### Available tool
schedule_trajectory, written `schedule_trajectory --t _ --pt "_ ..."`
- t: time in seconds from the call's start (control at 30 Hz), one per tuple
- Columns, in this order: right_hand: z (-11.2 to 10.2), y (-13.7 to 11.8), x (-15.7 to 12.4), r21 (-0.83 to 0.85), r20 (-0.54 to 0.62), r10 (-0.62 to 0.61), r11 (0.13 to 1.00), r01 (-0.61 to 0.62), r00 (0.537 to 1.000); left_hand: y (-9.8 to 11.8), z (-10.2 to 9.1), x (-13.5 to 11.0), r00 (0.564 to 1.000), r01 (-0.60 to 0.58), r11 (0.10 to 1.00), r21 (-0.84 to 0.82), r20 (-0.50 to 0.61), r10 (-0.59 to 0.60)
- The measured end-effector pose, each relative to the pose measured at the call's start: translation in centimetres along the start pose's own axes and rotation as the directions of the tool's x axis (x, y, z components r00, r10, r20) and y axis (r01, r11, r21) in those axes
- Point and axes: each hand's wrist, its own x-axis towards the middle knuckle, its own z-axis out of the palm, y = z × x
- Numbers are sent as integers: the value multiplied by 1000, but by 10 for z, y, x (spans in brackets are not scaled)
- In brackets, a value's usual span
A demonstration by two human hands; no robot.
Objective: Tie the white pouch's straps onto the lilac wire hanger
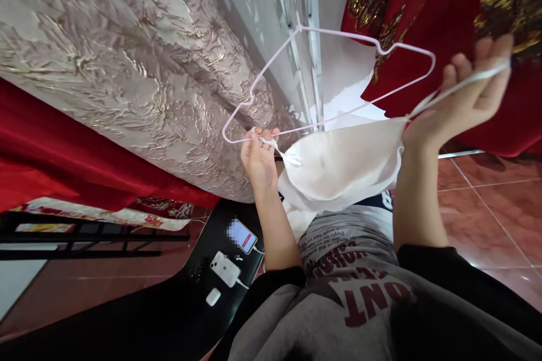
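Note:
A white garment with thin straps [342,163] stretches between my two hands, its lower folds falling toward my lap. My left hand [260,158] grips one strap, with its fingers at the lower left corner of a pale pink hanger [339,32]. The other strap runs taut across the raised fingers of my right hand [466,90], off to the right and apart from the hanger. By its hook the hanger hangs on a white metal rack [313,39]; the garment's neckline sits just below the hanger's bottom bar.
Embossed beige-pink fabric [161,67] hangs on the left, red fabric with gold decoration [457,0] on the right. A black bench [169,304] at lower left bears two phones with cables, a lit one [242,237] and a white one [226,268], plus a small white case [213,296].

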Motion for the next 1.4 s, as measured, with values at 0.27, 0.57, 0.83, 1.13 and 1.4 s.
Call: schedule_trajectory --t 0.27,0.57,0.83,1.13,1.4 --pt "25 -64 -24 -251 770 211 968 -18 602 -12 6 -5 998 52 998 19 30 -53" --pt "26 -61 -36 -317 851 281 948 8 443 14 -39 1 905 -344 924 168 -202 374" --pt "24 -67 -41 -315 853 271 949 27 446 56 -11 35 964 -250 837 486 205 169" --pt "16 -63 -46 -306 848 239 950 69 474 36 1 60 993 -73 867 493 121 15" --pt "3 -41 -46 -277 742 232 961 -29 629 -25 -9 15 998 22 992 128 -59 -15"
